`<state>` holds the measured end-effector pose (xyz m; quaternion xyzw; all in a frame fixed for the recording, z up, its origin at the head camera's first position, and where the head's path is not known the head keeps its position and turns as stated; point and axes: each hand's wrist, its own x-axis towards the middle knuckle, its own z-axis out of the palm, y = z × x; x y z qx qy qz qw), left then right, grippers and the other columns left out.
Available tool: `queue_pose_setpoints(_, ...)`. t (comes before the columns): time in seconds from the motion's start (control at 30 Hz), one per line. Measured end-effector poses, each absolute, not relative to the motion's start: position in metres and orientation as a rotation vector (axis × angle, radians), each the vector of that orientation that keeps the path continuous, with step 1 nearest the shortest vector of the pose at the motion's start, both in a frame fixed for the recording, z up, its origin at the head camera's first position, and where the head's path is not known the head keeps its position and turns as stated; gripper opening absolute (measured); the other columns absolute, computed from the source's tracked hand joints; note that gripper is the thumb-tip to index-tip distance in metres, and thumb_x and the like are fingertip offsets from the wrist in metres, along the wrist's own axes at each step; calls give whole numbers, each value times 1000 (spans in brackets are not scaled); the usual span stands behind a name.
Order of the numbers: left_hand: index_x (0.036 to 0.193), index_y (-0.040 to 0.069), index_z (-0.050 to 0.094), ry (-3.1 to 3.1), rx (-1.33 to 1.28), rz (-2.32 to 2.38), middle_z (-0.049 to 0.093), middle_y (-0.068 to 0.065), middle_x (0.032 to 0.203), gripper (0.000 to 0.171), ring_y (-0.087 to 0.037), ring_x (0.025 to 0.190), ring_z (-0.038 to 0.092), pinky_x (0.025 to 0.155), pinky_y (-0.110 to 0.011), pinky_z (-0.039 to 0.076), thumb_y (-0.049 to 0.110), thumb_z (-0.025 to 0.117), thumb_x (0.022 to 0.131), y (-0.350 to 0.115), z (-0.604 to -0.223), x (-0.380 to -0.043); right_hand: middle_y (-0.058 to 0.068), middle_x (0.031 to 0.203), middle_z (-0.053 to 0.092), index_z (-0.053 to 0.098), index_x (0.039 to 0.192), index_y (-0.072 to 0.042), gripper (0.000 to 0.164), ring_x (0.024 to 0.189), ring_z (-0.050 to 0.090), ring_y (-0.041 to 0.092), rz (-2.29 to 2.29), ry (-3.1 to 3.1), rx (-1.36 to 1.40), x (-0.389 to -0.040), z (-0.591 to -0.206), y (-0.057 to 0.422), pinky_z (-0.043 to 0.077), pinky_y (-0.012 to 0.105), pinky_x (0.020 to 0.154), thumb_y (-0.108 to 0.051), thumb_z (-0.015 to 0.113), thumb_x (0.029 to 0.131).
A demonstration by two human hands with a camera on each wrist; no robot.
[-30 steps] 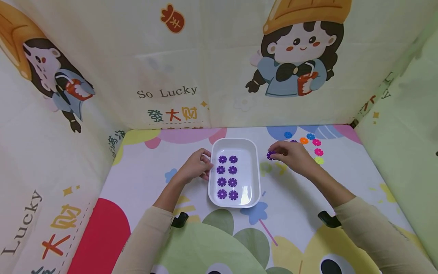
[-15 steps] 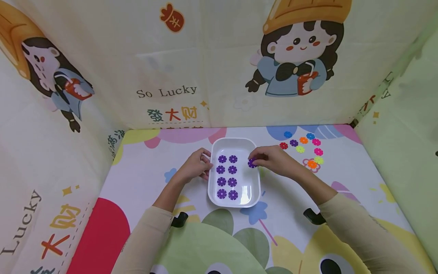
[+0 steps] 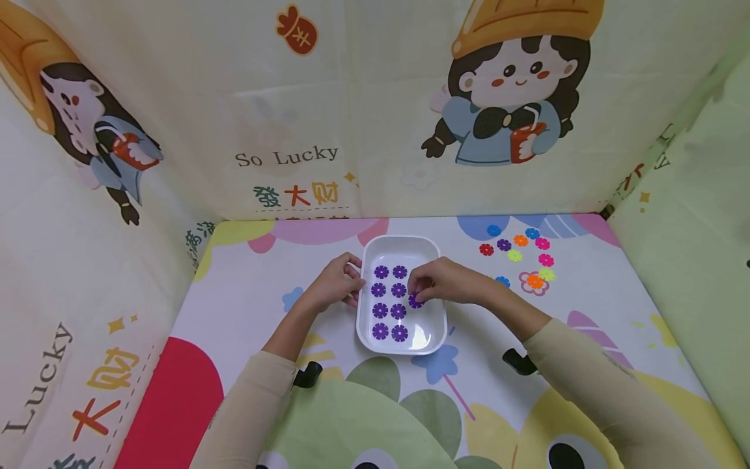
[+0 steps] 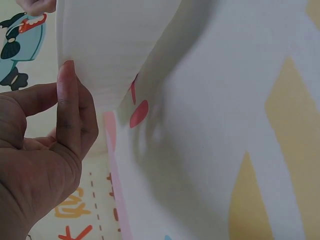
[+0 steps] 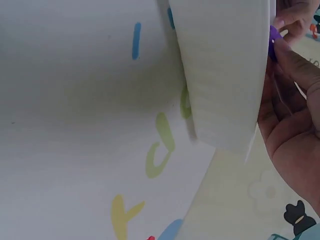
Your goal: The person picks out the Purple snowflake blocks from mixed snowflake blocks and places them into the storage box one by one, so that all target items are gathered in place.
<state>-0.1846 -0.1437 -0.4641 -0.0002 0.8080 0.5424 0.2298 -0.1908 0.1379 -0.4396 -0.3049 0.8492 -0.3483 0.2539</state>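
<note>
A white tray (image 3: 430,326) stands on the patterned tablecloth, with purple snowflake discs (image 3: 379,311) laid in two columns in its left part. At its left rim my left hand (image 3: 336,283) grips the edge between thumb and fingers; the left wrist view shows these fingers (image 4: 67,95) against the tray's side wall. Over the tray's inside, my right hand (image 3: 451,281) pinches one more purple disc (image 3: 415,300) by thumb and fingertips, just right of the second column. The right wrist view shows this disc at the tray's rim line, partly covered by the thumb.
Loose discs lie right of the tray: a red disc (image 3: 486,249), a purple one (image 3: 504,245), and blue, orange, pink and yellow ones. One blue disc (image 3: 502,281) lies close behind my right forearm. A printed cloth wall (image 3: 375,130) rises behind the table.
My right hand has carried the purple disc leftward from the tablecloth, across the right rim, into the space over the tray. The left hand stays at the left rim.
</note>
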Motion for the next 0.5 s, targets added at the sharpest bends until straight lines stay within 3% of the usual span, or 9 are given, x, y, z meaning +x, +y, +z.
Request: queue_pose_setpoints(0.5, 134, 6, 48, 2235, -5, 1475, 58, -14, 101, 38, -21, 67, 65, 61, -37, 67, 4, 64, 99, -143, -463, -183, -4, 83, 69, 76, 90, -14, 7, 82, 64, 15, -613, 2234, -861, -198, -443, 105, 63, 24, 76, -8, 79, 90)
